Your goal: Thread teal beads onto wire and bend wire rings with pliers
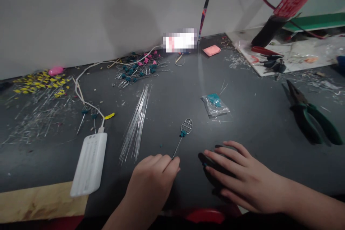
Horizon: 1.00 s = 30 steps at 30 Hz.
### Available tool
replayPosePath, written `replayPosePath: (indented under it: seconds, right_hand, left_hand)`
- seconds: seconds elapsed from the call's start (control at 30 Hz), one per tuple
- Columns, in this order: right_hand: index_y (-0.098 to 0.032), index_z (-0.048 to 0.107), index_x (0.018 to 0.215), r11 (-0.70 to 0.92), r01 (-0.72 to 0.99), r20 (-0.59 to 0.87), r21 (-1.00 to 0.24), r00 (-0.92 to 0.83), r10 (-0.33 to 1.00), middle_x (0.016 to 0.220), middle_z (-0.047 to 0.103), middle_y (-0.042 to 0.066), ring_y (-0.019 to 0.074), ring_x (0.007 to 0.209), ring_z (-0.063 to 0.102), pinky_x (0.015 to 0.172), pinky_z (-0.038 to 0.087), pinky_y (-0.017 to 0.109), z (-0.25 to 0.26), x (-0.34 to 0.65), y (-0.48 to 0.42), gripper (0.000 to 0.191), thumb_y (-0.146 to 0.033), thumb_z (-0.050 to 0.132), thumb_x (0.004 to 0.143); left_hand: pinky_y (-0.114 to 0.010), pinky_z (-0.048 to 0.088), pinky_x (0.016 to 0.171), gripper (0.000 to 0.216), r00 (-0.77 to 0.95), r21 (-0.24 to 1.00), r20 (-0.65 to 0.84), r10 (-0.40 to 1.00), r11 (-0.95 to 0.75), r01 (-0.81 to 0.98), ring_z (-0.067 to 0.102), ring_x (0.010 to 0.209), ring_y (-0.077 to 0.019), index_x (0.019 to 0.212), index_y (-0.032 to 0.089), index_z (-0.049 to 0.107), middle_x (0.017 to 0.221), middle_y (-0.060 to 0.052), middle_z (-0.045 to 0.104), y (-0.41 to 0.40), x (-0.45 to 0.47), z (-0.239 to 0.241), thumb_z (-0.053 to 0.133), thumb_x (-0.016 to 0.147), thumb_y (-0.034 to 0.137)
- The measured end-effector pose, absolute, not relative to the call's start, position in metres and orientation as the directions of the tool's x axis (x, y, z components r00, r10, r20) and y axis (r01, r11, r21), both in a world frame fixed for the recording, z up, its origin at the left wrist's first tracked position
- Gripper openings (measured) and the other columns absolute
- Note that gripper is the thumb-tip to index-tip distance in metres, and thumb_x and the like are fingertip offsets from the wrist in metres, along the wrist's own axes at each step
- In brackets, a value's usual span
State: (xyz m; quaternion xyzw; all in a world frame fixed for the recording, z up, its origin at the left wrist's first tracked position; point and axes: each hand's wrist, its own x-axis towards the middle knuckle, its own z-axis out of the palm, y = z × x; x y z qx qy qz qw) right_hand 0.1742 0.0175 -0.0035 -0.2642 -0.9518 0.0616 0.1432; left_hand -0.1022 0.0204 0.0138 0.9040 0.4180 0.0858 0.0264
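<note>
Pinching wire basket (183, 133) stem, L hand (152, 178) grip | R hand (244, 178) flat, released, on table (172, 115)

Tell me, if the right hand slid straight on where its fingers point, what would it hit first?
Probably the thin stem of the small wire basket piece that the left hand pinches; the fingers of the right hand point left at it, though depth is unclear.

Dark grey counter (256, 115) under bright silver wire rods (137, 122) and a silver wire scoop (183, 133), grid-patterned at the head, teal at the bead. White ribbed power bank (90, 163); yellow pieces (40, 84); salmon-pink block (211, 50). Deep green handles and black metal on the pliers (312, 118); clear bag (215, 105) of teal beads.
</note>
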Motion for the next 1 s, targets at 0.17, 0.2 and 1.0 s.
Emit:
replayPosePath:
  seconds: [0.17, 0.2, 1.0]
  right_hand:
    - [-0.017, 0.065, 0.115, 0.827, 0.532, 0.316, -0.182, -0.765, 0.561, 0.127, 0.062, 0.011, 0.0272, 0.110, 0.052, 0.101, 0.031, 0.048, -0.005, 0.176, 0.017, 0.032, -0.027, 0.054, 0.087]
    - [-0.017, 0.064, 0.118, 0.827, 0.537, 0.319, -0.166, -0.764, 0.561, 0.127, 0.061, 0.011, 0.0278, 0.110, 0.052, 0.100, 0.031, 0.049, -0.005, 0.177, 0.017, 0.034, -0.027, 0.054, 0.087]
    - [-0.026, 0.052, 0.134, 0.782, 0.605, 0.415, 0.152, -0.757, 0.505, 0.136, 0.054, 0.014, 0.0297, 0.112, 0.052, 0.095, 0.040, 0.051, 0.010, 0.182, 0.041, 0.050, -0.025, 0.059, 0.084]
  left_hand:
    - [-0.030, 0.039, 0.055, 0.015, 0.629, 0.123, 0.147, 0.763, -0.645, 0.754, 0.057, 0.059, -0.0167, 0.091, 0.020, 0.066, 0.067, 0.001, 0.063, 0.021, -0.097, 0.014, 0.052, 0.088, 0.018]
    - [-0.029, 0.040, 0.055, 0.016, 0.618, 0.129, 0.162, 0.769, -0.638, 0.759, 0.057, 0.060, -0.0166, 0.092, 0.019, 0.066, 0.067, 0.001, 0.063, 0.021, -0.097, 0.014, 0.051, 0.088, 0.018]
    - [-0.028, 0.049, 0.068, 0.023, 0.353, 0.424, 0.237, 0.905, -0.423, 0.801, 0.063, 0.079, -0.0171, 0.104, 0.018, 0.057, 0.093, -0.005, 0.065, 0.039, -0.066, -0.003, 0.041, 0.092, 0.008]
